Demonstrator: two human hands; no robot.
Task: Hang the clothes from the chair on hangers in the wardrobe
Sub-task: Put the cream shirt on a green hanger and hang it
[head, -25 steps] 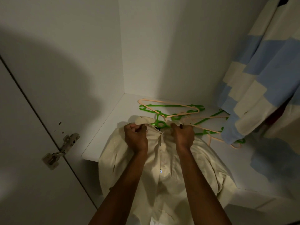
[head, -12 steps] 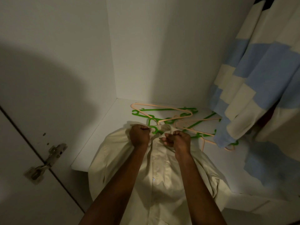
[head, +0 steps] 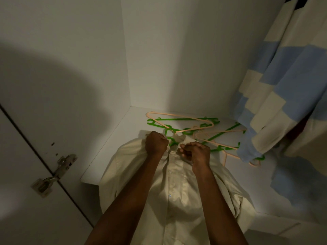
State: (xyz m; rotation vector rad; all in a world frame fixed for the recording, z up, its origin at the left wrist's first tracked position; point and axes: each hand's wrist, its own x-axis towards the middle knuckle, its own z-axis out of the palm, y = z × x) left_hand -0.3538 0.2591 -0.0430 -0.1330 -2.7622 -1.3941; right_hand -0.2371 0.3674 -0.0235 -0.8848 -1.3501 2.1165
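Cream cotton shirt (head: 177,188) draped over shelf (head: 109,156) edge. Left hand (head: 156,144) fisted on collar; right hand (head: 195,152) pinches placket. Thin plastic hangers (head: 185,124), green and peach, tangled just behind shirt.

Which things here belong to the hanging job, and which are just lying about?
In the job:
- cream shirt, gripped at the collar by left hand and right hand
- green hanger at its collar

Lying about:
- spare hangers on the shelf
- hanging striped garment
- door hinge
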